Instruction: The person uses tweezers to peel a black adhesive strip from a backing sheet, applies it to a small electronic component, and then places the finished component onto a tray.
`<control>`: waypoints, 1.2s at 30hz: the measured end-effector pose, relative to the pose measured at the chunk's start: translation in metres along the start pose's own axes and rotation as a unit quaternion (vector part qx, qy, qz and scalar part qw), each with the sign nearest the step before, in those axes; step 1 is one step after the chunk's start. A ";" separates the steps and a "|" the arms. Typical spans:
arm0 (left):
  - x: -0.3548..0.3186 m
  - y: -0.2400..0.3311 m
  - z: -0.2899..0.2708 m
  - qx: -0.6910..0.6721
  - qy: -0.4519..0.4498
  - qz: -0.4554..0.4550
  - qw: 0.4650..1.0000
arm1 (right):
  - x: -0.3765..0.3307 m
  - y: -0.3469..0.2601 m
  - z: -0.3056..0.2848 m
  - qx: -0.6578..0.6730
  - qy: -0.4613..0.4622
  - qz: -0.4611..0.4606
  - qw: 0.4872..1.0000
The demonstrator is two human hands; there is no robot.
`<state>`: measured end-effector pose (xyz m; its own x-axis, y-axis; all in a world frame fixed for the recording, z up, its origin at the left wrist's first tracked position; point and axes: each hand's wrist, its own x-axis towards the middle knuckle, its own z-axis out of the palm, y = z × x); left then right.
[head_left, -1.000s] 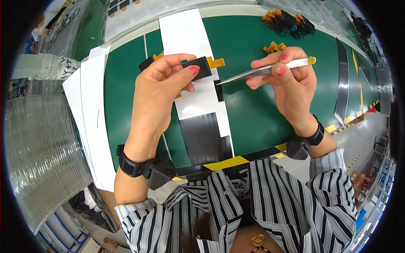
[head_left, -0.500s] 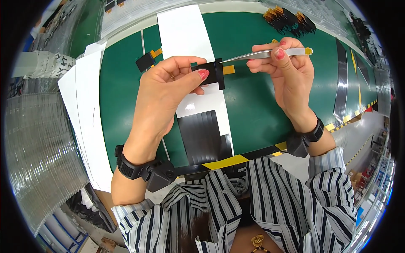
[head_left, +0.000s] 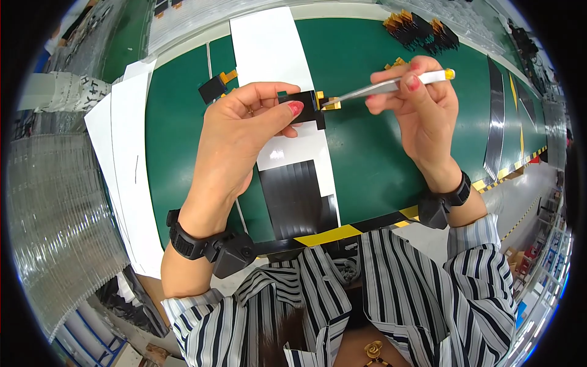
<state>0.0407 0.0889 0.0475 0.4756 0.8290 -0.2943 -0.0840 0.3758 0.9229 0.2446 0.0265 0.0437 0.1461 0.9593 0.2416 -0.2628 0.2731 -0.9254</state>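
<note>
Black module (head_left: 309, 103) pinched in left hand (head_left: 244, 131) grip.

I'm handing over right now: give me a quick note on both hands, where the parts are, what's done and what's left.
Left hand pinches a small black module above the green mat.
Right hand holds tweezers, tips at the module's orange flex tab.
One similar module lies on the mat at far left; a cluster sits at far right.
Done: module picked up, tweezers at the tab.
Left: the tab work itself; its outcome isn't visible.
</note>
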 end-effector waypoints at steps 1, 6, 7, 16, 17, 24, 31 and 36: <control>0.001 0.000 -0.001 -0.006 0.004 0.003 1.000 | -0.001 -0.001 -0.001 0.014 -0.018 -0.001 1.000; 0.001 0.001 -0.003 -0.008 0.015 0.014 1.000 | -0.004 -0.004 0.000 0.039 -0.049 0.000 0.998; 0.001 0.001 -0.003 -0.004 0.014 0.011 1.000 | -0.004 -0.004 0.001 0.039 -0.050 -0.002 0.998; -0.002 0.001 -0.003 0.006 -0.013 -0.001 1.000 | -0.001 0.000 0.007 -0.009 0.027 0.032 0.999; -0.002 0.002 -0.003 0.008 -0.019 -0.006 1.000 | -0.001 0.000 0.007 -0.008 0.030 0.032 0.999; -0.003 0.002 -0.002 -0.004 -0.022 -0.006 1.000 | 0.001 0.002 0.008 -0.001 0.040 0.031 0.999; -0.002 0.002 0.000 -0.010 -0.023 -0.009 1.000 | 0.004 0.004 0.005 0.024 0.051 0.036 0.998; -0.001 0.002 -0.002 -0.007 -0.031 -0.023 0.999 | 0.003 0.002 0.007 0.009 0.051 0.033 0.998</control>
<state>0.0380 0.0899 0.0488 0.5327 0.7838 -0.3190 -0.0741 0.4188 0.9051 0.2376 0.0304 0.0446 0.2250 0.9629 0.1490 -0.2916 0.2124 -0.9327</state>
